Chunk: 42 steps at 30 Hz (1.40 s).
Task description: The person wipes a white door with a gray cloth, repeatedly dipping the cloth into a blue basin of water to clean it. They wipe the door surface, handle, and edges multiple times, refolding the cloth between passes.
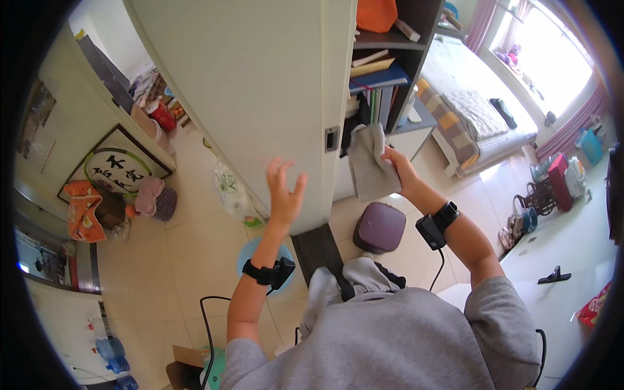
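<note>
My right hand (400, 168) grips a folded grey cloth (369, 165) by its right side. The cloth hangs in front of the shelf unit's lower part, just right of the door's edge. My left hand (285, 195) is raised before a pale sliding door (253, 87), fingers spread and nothing in them; whether it touches the panel I cannot tell. A recessed metal door pull (332, 139) sits near the door's right edge, between my two hands. Each wrist wears a black strap with a small cabled box.
A purple stool (380, 227) stands on the tiled floor below my right hand. Under my left forearm is a light blue basin (246, 252). A dark shelf (390, 45) holds books and folders. Beyond it is a bed (468, 73). A plastic bag (229, 187) hangs left of the door.
</note>
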Available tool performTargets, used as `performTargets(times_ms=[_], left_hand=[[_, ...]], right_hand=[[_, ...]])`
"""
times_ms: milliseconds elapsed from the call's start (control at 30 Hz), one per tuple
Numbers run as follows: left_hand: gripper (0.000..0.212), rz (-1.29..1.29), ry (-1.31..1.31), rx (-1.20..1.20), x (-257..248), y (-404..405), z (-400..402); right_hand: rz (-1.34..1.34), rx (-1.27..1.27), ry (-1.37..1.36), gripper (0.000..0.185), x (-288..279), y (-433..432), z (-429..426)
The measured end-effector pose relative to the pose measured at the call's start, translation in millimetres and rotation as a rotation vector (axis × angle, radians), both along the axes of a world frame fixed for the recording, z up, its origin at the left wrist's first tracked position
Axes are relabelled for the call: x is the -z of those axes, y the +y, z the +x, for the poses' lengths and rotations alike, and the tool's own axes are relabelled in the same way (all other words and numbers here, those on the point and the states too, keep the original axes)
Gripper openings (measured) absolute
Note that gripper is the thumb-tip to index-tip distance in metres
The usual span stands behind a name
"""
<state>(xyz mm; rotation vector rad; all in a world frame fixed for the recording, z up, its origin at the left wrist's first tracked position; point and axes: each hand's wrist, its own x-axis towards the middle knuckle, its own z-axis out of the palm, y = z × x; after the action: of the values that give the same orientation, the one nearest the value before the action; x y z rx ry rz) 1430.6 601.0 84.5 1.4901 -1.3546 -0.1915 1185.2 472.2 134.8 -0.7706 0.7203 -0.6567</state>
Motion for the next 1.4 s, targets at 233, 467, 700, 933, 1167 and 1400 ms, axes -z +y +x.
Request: performTargets(times_ms=[233,467,700,933,1167,1400], left_hand=[[0.064,0.338,1.307,0.659,3.0,-12.0,-67.3],[0.043,0.216,1.67,0.46,-14.8,-16.5,-80.3],[0.054,-0.338,0.149,-0.148,-163.2,-25.1,-30.5],[0.077,-0.317,-1.187,-0.606,-145.4,-120.5,-4.8],[0.062,0.318,-1.126,-0.084,57.3,-83.2,16.6],[0.051,0.173,-1.512,-0.18,-11.8,-75.6,49.8]], right_hand=[[0.325,-0.296,-0.177,0.039,1.5,16.8,7.6],[-0.947,-0.198,0.446,0.039,19.4,-3.9,0.6],[-0.482,-0.229,0.253,0.035,4.5,-62.8,-82.4],[-0.499,-0.22,0.218,0.029,2.1,-59.0,-96.7],[-0.461,-0.138,0.19,0.027,23.4,-65.9,-120.6],[-0.493,-0.075,0.222,0.027,1.9,-85.7,-140.0]])
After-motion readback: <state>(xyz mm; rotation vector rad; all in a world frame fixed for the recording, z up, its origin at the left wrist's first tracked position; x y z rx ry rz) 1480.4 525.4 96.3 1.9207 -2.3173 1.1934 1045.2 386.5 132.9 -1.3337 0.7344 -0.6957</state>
